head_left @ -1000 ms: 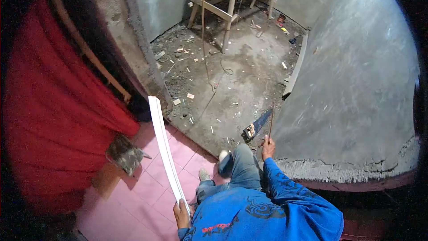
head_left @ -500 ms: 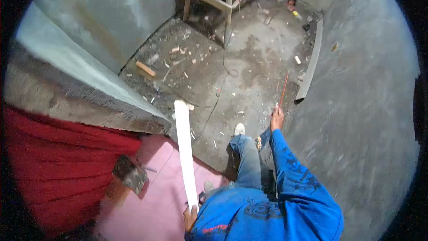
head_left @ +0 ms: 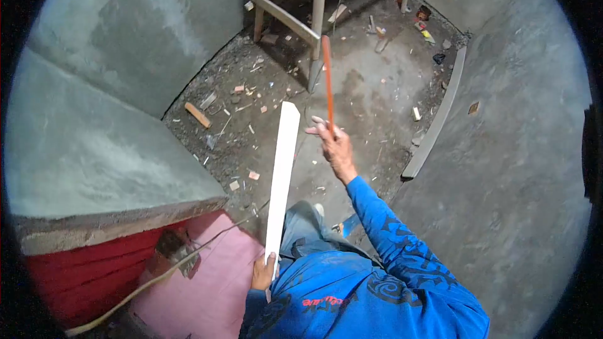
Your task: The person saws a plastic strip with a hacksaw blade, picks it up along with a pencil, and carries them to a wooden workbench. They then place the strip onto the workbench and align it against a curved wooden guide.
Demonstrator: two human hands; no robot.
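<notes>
My left hand (head_left: pixel 264 271) is closed around the lower end of a long white strip (head_left: pixel 282 176), which looks like a flat board or panel piece. The strip points up and away from my body, and its far end is cut at a slant. In my right hand (head_left: pixel 338 149) is a thin, straight orange strip (head_left: pixel 328 81), possibly a saw blade, pinched near its lower end. Some fingers of that hand stick out toward the white strip, without touching it.
Wooden trestle legs (head_left: pixel 319 25) stand ahead. Scraps and a wood block (head_left: pixel 197 115) litter the concrete floor (head_left: pixel 370 88). A grey trim piece (head_left: pixel 436 116) lies along the right wall. A cord (head_left: pixel 182 260) crosses the pink tiles (head_left: pixel 213 289) near a red cloth (head_left: pixel 94 282).
My right hand has swung left and up with the orange strip, nearer the white strip. The white strip now leans right rather than left. The view has shifted, and a cord shows at lower left.
</notes>
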